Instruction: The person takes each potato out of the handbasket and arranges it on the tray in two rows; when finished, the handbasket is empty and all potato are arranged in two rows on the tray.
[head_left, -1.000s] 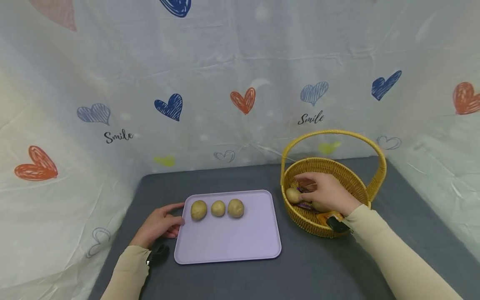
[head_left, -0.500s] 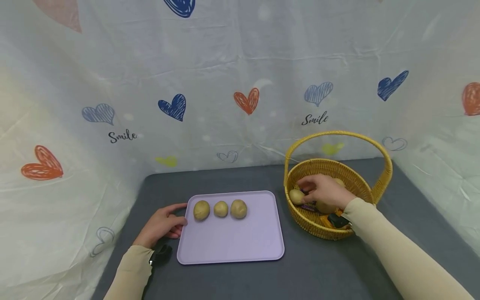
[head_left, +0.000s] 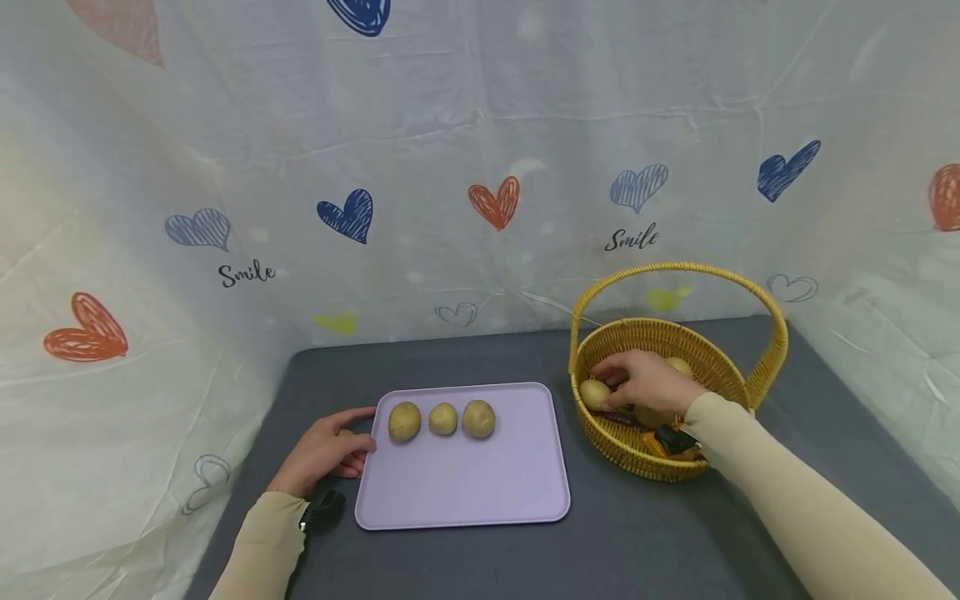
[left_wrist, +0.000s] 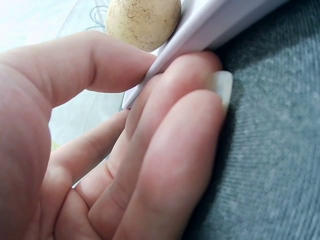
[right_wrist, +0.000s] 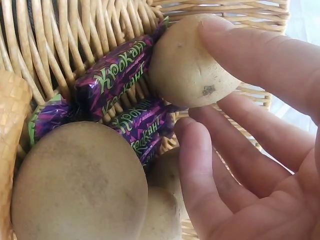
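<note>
My right hand (head_left: pixel 643 382) reaches into the yellow wicker basket (head_left: pixel 738 382). There its thumb and fingers pinch a small potato (head_left: pixel 595 393) at the basket's left side. In the right wrist view the thumb lies on that potato (right_wrist: pixel 190 67) and the fingers (right_wrist: pixel 200 165) curve beneath it. My left hand (head_left: pixel 330 450) holds the left edge of the lavender tray (head_left: pixel 465 487), thumb on the rim (left_wrist: pixel 215 25) and fingers (left_wrist: pixel 190 80) against it. Three potatoes (head_left: pixel 443 418) stand in a row at the tray's far side.
The basket also holds a bigger potato (right_wrist: pixel 80 185), further potatoes, and purple candy wrappers (right_wrist: pixel 117 75). Its tall handle (head_left: pixel 678 268) arches over my right hand. A grey cloth (head_left: pixel 465 358) covers the table, and a heart-printed white sheet (head_left: pixel 480 167) hangs behind and at both sides.
My right hand has sunk a little deeper into the basket and closed round the small potato. The left hand and the tray have stayed put.
</note>
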